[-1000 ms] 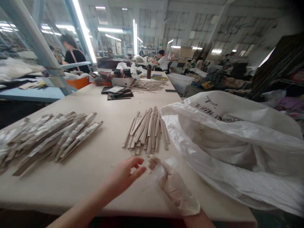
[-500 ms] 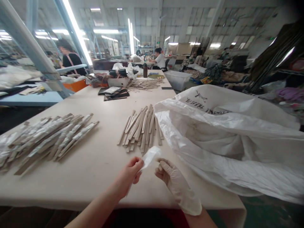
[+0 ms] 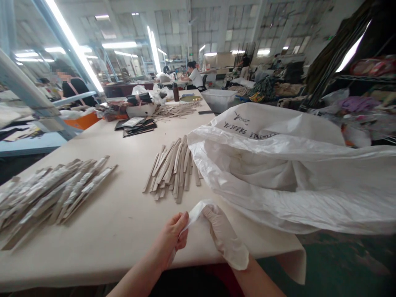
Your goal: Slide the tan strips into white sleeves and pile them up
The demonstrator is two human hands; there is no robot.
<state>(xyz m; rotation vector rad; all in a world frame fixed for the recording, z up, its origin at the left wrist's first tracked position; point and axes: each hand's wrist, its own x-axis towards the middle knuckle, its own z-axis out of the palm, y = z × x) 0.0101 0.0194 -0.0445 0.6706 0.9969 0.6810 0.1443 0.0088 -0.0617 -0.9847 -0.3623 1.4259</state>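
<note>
My left hand (image 3: 172, 236) is bare and pinches the end of a thin clear plastic sleeve (image 3: 194, 211) near the table's front edge. My right hand (image 3: 223, 237) wears a pale glove and has its fingers curled on the other end of the same sleeve. Just beyond the hands lies a heap of bare tan strips (image 3: 173, 166) on the beige table (image 3: 123, 198). A pile of strips wrapped in clear plastic (image 3: 49, 194) lies to the left.
A large white plastic sack (image 3: 278, 173) with handwriting covers the table's right side and hangs over its edge. Dark folders (image 3: 136, 126), boxes and a bottle (image 3: 175, 91) sit at the far end. Other people work at benches behind.
My left hand has taken hold of the clear sleeve, and both hands have drawn closer together on it. The view has swung right, so the piles sit further left.
</note>
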